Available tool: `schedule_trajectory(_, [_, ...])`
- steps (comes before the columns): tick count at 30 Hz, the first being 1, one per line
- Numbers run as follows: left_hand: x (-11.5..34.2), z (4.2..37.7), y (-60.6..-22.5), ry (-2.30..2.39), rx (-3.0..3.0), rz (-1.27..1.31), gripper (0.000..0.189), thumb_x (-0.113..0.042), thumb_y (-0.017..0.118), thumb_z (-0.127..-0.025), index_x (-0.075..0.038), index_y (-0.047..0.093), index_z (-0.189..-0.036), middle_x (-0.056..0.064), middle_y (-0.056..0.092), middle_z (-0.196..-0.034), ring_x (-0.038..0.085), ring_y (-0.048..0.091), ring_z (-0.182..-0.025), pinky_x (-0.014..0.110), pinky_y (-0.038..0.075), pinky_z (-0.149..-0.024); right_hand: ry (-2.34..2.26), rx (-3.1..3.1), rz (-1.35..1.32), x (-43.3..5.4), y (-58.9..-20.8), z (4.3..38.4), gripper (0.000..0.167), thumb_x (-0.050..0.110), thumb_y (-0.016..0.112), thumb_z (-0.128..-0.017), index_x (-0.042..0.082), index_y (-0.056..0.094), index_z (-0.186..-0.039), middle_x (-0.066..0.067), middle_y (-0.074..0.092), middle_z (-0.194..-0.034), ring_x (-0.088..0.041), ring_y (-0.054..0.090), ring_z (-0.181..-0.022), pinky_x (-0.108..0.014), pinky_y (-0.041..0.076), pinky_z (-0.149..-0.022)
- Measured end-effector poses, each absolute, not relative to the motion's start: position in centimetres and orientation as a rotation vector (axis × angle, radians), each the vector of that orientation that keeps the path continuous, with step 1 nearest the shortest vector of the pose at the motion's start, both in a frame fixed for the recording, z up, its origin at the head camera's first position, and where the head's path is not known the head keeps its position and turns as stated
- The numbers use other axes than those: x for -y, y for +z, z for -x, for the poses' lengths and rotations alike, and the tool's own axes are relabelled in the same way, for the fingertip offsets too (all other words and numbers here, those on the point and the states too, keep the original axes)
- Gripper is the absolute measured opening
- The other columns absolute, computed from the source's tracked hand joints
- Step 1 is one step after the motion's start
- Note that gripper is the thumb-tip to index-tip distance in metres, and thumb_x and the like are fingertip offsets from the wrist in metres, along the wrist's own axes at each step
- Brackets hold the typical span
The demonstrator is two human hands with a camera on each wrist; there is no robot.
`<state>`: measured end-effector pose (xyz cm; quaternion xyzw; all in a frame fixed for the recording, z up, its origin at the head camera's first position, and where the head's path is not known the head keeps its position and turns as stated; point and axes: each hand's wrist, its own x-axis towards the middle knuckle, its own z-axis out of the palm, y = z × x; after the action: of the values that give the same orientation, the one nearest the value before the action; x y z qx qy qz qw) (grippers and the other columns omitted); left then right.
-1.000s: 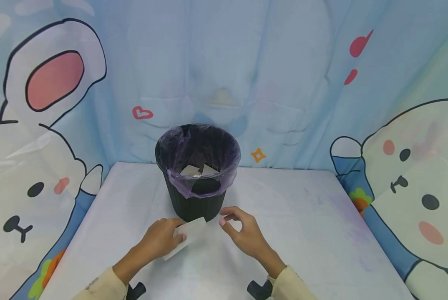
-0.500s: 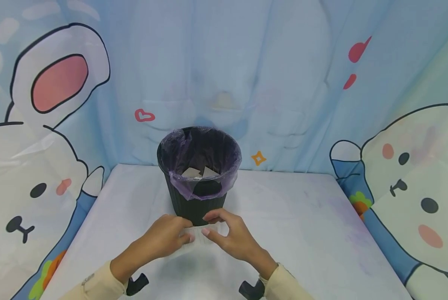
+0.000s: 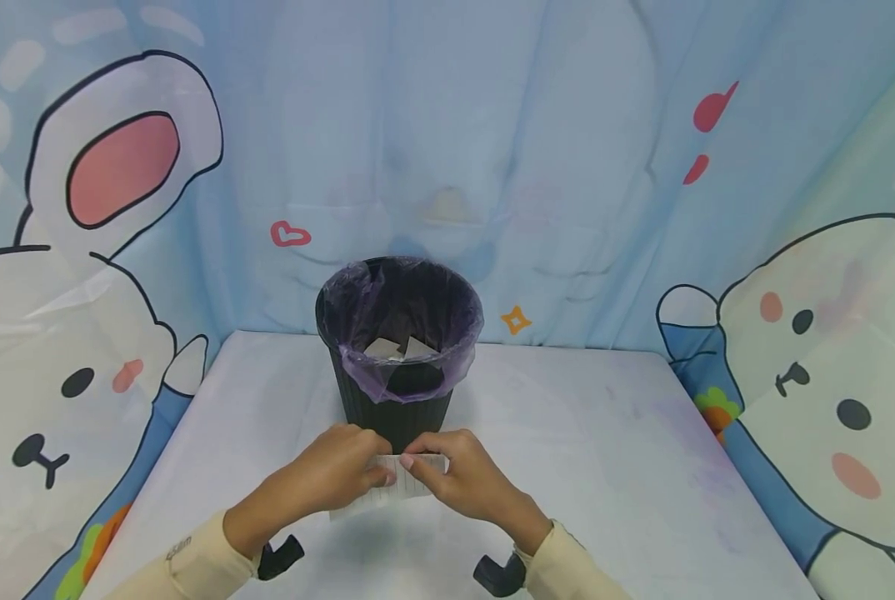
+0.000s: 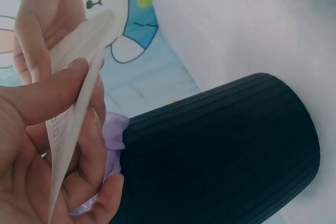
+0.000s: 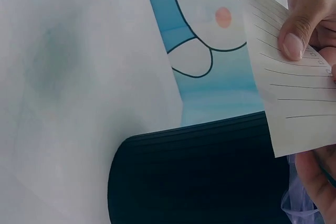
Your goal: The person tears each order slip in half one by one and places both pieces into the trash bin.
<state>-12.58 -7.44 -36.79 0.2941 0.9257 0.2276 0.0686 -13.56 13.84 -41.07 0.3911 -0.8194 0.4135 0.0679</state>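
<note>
A small white sheet of lined paper (image 3: 372, 498) with a column of little boxes is stretched between both hands, in front of the bin. My left hand (image 3: 338, 468) grips its upper left part, thumb on the near face and fingers curled behind, as the left wrist view shows. With thumb and index finger my right hand (image 3: 468, 475) pinches the upper edge beside it, the two thumbs close together. Lines run across the sheet's face (image 5: 294, 95) in the right wrist view. Right behind the hands stands a black ribbed bin (image 3: 365, 400), its lower front partly hidden by them.
A purple plastic liner (image 3: 447, 367) hangs over the bin's rim. Several pieces of pale paper (image 3: 383, 348) lie inside. The bin stands on a white-covered table (image 3: 605, 467), before a blue curtain (image 3: 447, 150) with cartoon rabbits.
My right hand has moved left from beside the bin and taken hold of the sheet's upper edge. The sheet has turned from slanted to nearly level, and the head view has shifted slightly.
</note>
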Motion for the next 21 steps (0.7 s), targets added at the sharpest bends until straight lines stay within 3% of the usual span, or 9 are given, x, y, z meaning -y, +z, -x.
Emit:
schedule_trajectory(7, [7.4, 12.6, -36.59, 0.7, -2.768, -0.913, 0.016, -0.019, 0.079, -0.086, -0.006, 0.078, -0.095, -0.004, 0.073, -0.075, 0.006, 0.049, -0.059, 0.023, 0.043, -0.056, 1.197, 2.476, -1.172, -13.86, -40.93, 13.57, 0.015, 0.017, 0.066, -0.098, 0.006, 0.077, -0.098, -0.002, 0.078, -0.093, -0.007, 0.071, -0.083, -0.024, 0.058, -0.075])
schedule_trajectory(21, [7.88, 12.52, -36.52, 0.844, -2.813, -0.941, 0.015, -0.023, 0.07, -0.095, -0.011, 0.078, -0.094, -0.007, 0.073, -0.08, 0.004, 0.06, -0.07, 0.024, 0.053, -0.066, 1.28, 2.444, -1.187, -14.22, -40.95, 13.9, 0.018, 0.016, 0.063, -0.1, 0.005, 0.077, -0.096, -0.003, 0.078, -0.092, -0.007, 0.072, -0.083, -0.025, 0.058, -0.074])
